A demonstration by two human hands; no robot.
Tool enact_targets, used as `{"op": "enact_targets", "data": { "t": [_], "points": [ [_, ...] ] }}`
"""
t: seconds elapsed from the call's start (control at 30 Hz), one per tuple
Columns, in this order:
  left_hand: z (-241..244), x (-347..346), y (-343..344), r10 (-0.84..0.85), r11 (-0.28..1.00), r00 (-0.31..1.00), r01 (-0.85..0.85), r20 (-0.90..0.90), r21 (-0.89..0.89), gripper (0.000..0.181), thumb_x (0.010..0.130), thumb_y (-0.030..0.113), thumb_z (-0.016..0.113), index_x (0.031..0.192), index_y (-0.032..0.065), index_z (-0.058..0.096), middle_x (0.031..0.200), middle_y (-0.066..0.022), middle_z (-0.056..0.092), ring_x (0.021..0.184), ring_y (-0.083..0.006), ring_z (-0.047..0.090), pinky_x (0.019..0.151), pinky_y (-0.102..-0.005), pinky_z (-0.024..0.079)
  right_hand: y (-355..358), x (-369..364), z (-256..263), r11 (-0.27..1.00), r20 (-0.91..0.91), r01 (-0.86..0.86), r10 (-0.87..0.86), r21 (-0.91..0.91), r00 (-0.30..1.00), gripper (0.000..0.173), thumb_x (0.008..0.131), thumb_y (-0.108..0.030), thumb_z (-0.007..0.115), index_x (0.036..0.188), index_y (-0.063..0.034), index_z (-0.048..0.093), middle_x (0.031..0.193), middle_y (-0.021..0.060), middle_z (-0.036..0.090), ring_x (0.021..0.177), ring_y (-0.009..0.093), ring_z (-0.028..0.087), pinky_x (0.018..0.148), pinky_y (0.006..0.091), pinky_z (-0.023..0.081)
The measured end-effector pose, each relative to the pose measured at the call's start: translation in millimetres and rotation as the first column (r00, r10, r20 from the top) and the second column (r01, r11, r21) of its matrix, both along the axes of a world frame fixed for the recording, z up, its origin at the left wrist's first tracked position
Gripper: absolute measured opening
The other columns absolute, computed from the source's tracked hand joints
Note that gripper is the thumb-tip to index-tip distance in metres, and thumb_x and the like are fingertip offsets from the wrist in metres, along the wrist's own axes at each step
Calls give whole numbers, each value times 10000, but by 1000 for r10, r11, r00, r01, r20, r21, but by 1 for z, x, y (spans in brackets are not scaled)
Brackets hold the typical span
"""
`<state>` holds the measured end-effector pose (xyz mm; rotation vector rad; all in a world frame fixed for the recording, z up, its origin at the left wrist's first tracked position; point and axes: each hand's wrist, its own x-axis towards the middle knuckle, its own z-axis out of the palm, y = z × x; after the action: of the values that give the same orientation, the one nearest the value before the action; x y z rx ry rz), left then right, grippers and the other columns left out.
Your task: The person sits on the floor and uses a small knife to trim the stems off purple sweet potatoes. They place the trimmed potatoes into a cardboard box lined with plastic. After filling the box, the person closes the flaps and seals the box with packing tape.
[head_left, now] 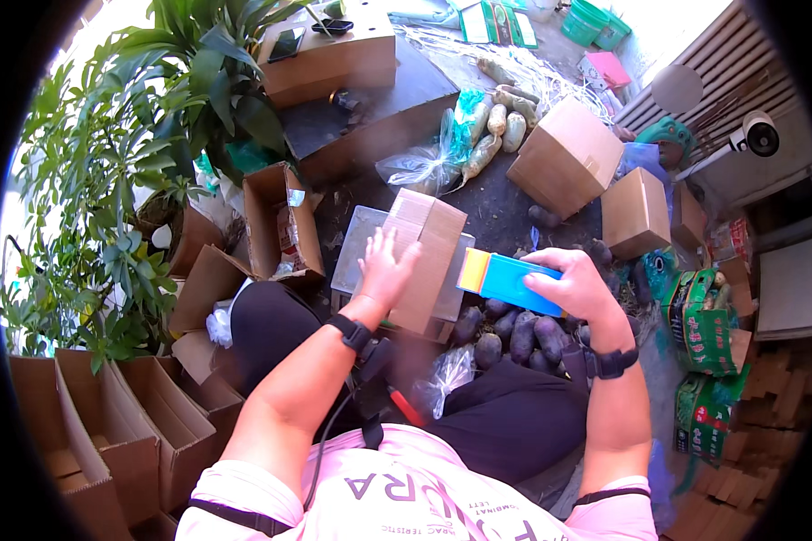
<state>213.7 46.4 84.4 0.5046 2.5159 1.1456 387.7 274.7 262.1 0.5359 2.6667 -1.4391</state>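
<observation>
A closed cardboard box point(425, 250) lies before me on a low, grey-topped stand point(362, 237). My left hand point(387, 266) rests flat on the box's left side, its fingers spread. To the right of the box, my right hand point(572, 280) grips a blue tape dispenser point(514, 278). The dispenser's yellow end points left, near the box's right edge; a gap seems to show between them. My thumb lies on its upper face. Below the dispenser is a pile of dark purple tubers point(523, 336).
Open cardboard boxes point(176, 412) line the left, below leafy plants point(84, 223). Closed cartons point(568, 155) stand at right. Pale long radishes point(482, 159) lie ahead, beside a clear plastic bag point(423, 162). A red-handled tool point(406, 407) lies between my legs.
</observation>
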Motion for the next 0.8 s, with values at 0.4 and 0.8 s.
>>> {"op": "enact_targets", "data": {
  "t": [0.4, 0.8],
  "points": [
    [106, 57, -57, -451, 737, 203, -464, 869, 491, 505, 1059, 441, 420, 1172, -3, 632, 1153, -117, 668, 1081, -231, 637, 986, -382, 474, -68, 46, -21, 961, -107, 50, -82, -271, 991, 346, 792, -145, 739, 1097, 19, 721, 987, 64, 731, 895, 117, 660, 844, 287, 535],
    [67, 80, -84, -246, 792, 280, -493, 928, 359, 227, 992, 120, 599, 1159, -26, 646, 1003, -88, 688, 801, -155, 641, 720, -264, 514, -113, 57, -50, 982, -17, 95, -100, -166, 995, 305, 813, -117, 753, 1093, -3, 709, 950, 48, 721, 856, 96, 639, 794, 270, 529]
  ]
}}
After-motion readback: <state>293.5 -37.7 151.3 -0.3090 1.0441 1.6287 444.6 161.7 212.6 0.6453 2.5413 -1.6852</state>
